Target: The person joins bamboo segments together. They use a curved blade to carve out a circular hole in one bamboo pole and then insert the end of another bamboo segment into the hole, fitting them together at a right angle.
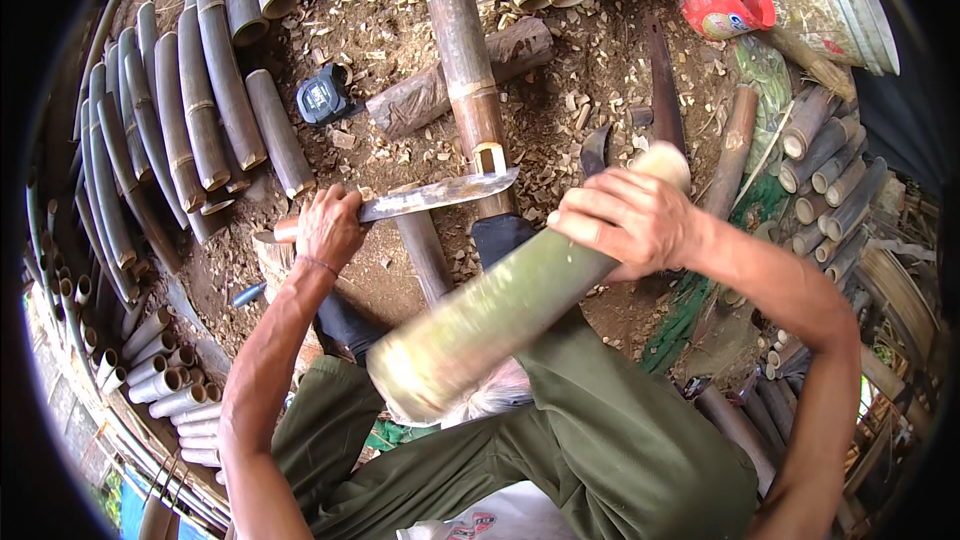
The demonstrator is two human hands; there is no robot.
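My left hand is closed around the wooden handle of a machete. Its blade points right, with the tip over a notched bamboo pole, just below the square cut-out. My right hand grips a thick green bamboo section near its upper right end. That section slants down to the left above my legs, and its lower end is smeared by motion. The notched pole lies propped across a short dark log, and its near end runs down by my dark shoe.
Cut bamboo pieces are ranged along the left, with more stacked at the right. A black tape measure lies on the chip-strewn soil. Behind, at the right, are a red tub and a dirty white bucket.
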